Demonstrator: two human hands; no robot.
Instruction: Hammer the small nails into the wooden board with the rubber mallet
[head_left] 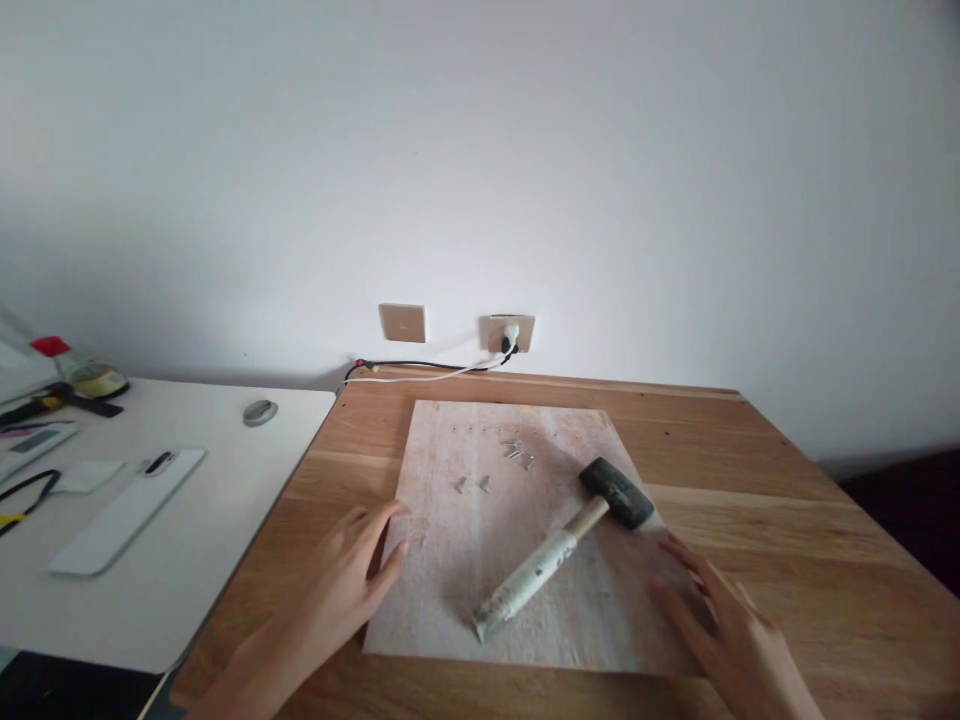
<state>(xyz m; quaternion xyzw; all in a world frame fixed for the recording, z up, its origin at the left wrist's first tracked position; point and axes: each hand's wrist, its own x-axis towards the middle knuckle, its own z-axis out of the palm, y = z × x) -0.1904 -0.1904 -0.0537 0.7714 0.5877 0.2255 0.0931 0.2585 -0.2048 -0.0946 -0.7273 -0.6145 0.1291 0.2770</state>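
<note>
A thin, pale, stained board (442, 560) lies flat on the wooden table. My left hand (356, 560) is at its left edge, thumb and fingers apart, fingertips touching the edge. On the opposite side my right hand (712, 610) rests at the right edge with its fingers loosely spread. Between them a mallet (536, 570) with a black head and a paint-spotted pale handle lies diagonally on the board. Several small silvery fasteners, screws or nails (514, 450), are grouped beyond it. Two small pale pieces (484, 485) stand left of these. A row of tiny dots runs near the far edge.
The wooden table (750, 520) meets the wall, where a plug sits in a socket (511, 335) and cables (427, 372) run left. A white table (247, 490) adjoins at left, bearing a white flat device (131, 515), a round grey object (260, 412), a red-capped bottle (97, 378) and tools.
</note>
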